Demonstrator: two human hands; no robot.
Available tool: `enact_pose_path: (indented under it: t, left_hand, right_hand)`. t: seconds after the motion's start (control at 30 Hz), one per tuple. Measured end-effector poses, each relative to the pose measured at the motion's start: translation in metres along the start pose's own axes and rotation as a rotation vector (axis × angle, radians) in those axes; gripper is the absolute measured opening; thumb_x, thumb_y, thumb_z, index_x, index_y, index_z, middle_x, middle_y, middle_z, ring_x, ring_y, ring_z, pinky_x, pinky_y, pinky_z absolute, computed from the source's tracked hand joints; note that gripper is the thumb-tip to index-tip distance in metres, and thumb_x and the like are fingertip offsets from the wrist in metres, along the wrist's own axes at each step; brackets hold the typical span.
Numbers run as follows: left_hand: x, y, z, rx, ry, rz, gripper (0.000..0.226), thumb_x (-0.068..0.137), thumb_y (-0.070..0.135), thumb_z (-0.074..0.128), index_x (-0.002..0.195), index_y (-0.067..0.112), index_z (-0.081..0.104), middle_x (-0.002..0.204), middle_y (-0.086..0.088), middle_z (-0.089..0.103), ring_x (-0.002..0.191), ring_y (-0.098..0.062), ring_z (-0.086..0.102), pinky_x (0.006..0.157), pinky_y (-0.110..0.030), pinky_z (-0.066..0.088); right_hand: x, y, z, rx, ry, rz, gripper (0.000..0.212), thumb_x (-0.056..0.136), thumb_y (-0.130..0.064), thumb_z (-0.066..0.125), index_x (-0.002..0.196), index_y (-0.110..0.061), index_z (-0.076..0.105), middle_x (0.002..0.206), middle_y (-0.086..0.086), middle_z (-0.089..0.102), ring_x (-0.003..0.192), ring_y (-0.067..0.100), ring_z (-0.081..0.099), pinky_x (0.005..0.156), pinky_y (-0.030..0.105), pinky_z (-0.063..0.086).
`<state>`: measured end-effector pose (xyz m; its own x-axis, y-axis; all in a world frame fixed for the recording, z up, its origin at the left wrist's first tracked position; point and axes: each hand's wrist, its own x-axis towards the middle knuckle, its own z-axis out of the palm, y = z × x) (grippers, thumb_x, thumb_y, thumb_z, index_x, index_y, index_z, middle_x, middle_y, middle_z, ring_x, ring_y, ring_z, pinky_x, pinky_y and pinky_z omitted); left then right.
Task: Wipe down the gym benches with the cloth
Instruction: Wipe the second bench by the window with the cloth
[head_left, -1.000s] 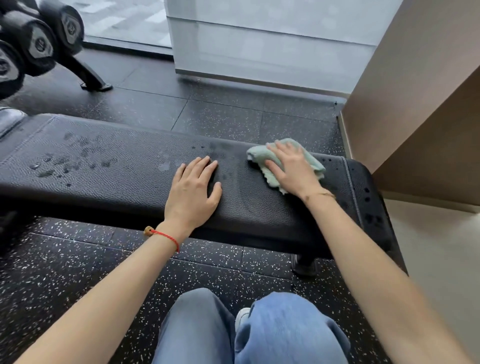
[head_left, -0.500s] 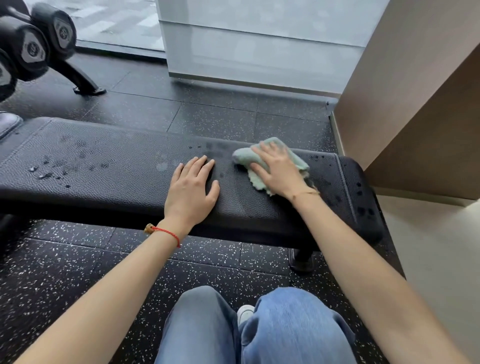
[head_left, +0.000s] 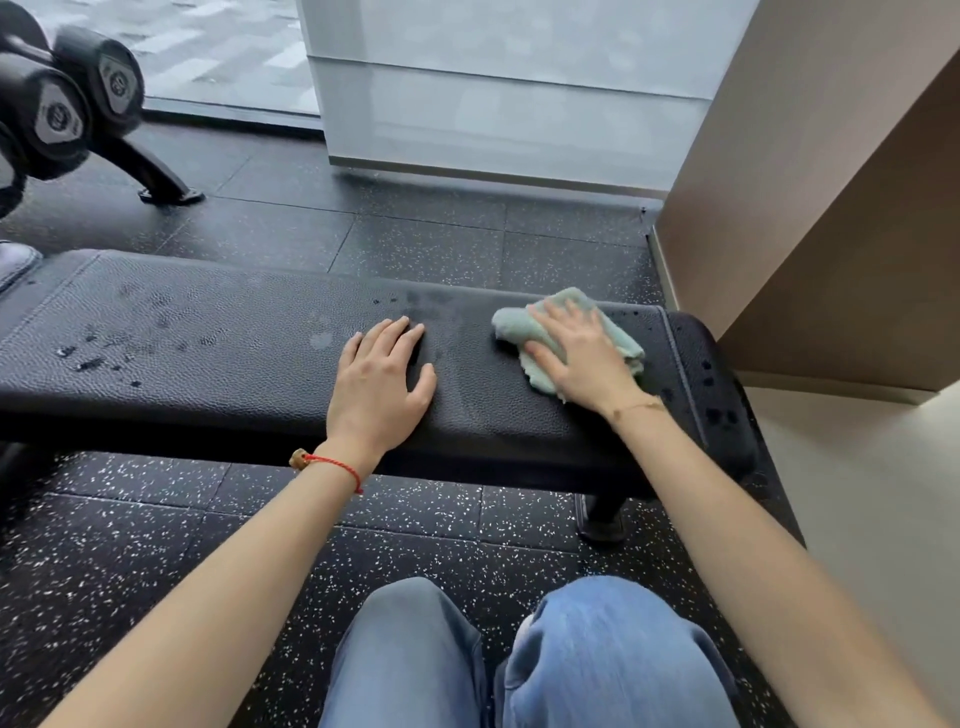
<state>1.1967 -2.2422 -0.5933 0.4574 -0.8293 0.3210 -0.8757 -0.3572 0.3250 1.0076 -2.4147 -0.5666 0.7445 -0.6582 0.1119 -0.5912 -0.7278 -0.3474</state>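
A black padded gym bench (head_left: 218, 353) runs across the view from the left edge to the right. Water droplets (head_left: 98, 358) dot its left part, and a few more sit on its right end. A crumpled light green cloth (head_left: 511, 325) lies on the right part of the pad. My right hand (head_left: 582, 353) presses flat on the cloth with straight, spread fingers. My left hand (head_left: 379, 384) rests flat on the pad at the middle, a hand's width left of the cloth, holding nothing.
A dumbbell rack (head_left: 62, 109) with black dumbbells stands at the back left. A beige wall (head_left: 831, 171) and a frosted glass panel (head_left: 509, 93) close off the right and back. The bench's foot (head_left: 602, 519) rests on speckled black rubber floor. My knees in jeans (head_left: 519, 654) are below.
My right hand slid the cloth a little left along the pad and then back toward the right end. My left hand stayed planted. The camera shifted slightly.
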Motion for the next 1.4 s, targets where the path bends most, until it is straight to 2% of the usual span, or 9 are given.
enact_pose_path:
  t: [0.17,0.37,0.5,0.63,0.87,0.97,1.13,1.33,1.4]
  left_hand:
    - [0.0,-0.001,0.004,0.015,-0.038,0.003,0.054,0.097,0.038,0.044,0.147,0.019,0.04,0.156,-0.002,0.035,0.147,-0.018,0.025,0.122,-0.041,0.013]
    - [0.008,0.021,0.002,-0.023,-0.078,-0.02,0.055,0.096,0.032,0.046,0.147,0.013,0.038,0.156,-0.006,0.034,0.147,-0.023,0.022,0.122,-0.044,0.011]
    - [0.017,0.061,0.013,-0.047,-0.107,0.101,0.056,0.097,0.033,0.044,0.149,0.015,0.036,0.157,-0.005,0.032,0.148,-0.02,0.02,0.123,-0.043,0.009]
    - [0.024,0.087,0.031,-0.062,-0.155,0.163,0.056,0.098,0.037,0.041,0.15,0.018,0.033,0.158,-0.003,0.031,0.149,-0.019,0.018,0.123,-0.043,0.009]
    - [0.021,0.088,0.043,-0.051,-0.133,0.169,0.055,0.097,0.038,0.043,0.148,0.02,0.037,0.156,-0.003,0.033,0.148,-0.02,0.021,0.123,-0.044,0.012]
    - [0.021,0.088,0.041,-0.068,-0.138,0.179,0.054,0.097,0.037,0.044,0.148,0.019,0.037,0.156,-0.003,0.033,0.148,-0.02,0.021,0.123,-0.043,0.011]
    - [0.02,0.079,0.032,-0.106,-0.143,0.171,0.052,0.097,0.033,0.048,0.146,0.017,0.042,0.154,-0.006,0.036,0.147,-0.022,0.024,0.123,-0.042,0.012]
    - [0.01,0.029,0.002,-0.039,-0.096,0.093,0.051,0.096,0.028,0.051,0.144,0.013,0.044,0.152,-0.009,0.04,0.145,-0.026,0.028,0.122,-0.045,0.015]
    - [0.006,0.011,-0.006,-0.007,-0.074,0.05,0.052,0.096,0.028,0.052,0.144,0.011,0.044,0.151,-0.011,0.041,0.144,-0.028,0.03,0.121,-0.046,0.017]
  right_hand:
    - [-0.094,0.029,-0.006,0.076,-0.024,-0.199,0.055,0.097,-0.058,0.038,0.149,-0.04,0.032,0.159,-0.014,0.024,0.15,0.005,0.008,0.123,0.028,-0.001]
    - [-0.004,0.073,-0.032,-0.069,0.041,0.176,0.055,0.101,-0.041,0.043,0.151,-0.021,0.031,0.16,0.005,0.026,0.15,0.021,0.014,0.123,0.038,0.004]
    - [-0.049,0.065,-0.025,0.004,0.045,0.032,0.054,0.1,-0.042,0.044,0.15,-0.028,0.032,0.16,-0.001,0.024,0.151,0.017,0.01,0.123,0.037,0.0]
    - [-0.129,0.082,-0.029,0.044,0.047,-0.047,0.056,0.097,-0.06,0.034,0.149,-0.041,0.03,0.159,-0.017,0.021,0.149,0.003,0.006,0.123,0.026,-0.002]
    - [-0.01,0.124,-0.049,-0.03,0.039,0.264,0.056,0.101,-0.047,0.038,0.151,-0.024,0.032,0.161,0.002,0.023,0.149,0.019,0.015,0.123,0.037,0.006]
    - [-0.042,0.111,-0.042,0.051,0.046,0.184,0.055,0.1,-0.045,0.041,0.151,-0.028,0.03,0.161,-0.001,0.021,0.151,0.02,0.009,0.124,0.041,0.003]
    - [-0.128,0.085,-0.034,0.09,-0.02,-0.089,0.054,0.098,-0.056,0.036,0.149,-0.041,0.031,0.16,-0.013,0.02,0.15,0.005,0.006,0.123,0.028,-0.003]
    - [-0.031,0.065,-0.034,-0.033,-0.056,0.016,0.053,0.102,-0.041,0.041,0.152,-0.027,0.029,0.162,0.003,0.019,0.151,0.02,0.006,0.124,0.039,-0.001]
    - [-0.026,0.039,-0.019,-0.021,-0.075,-0.072,0.054,0.101,-0.042,0.042,0.152,-0.027,0.029,0.162,0.004,0.02,0.151,0.02,0.007,0.124,0.038,-0.001]
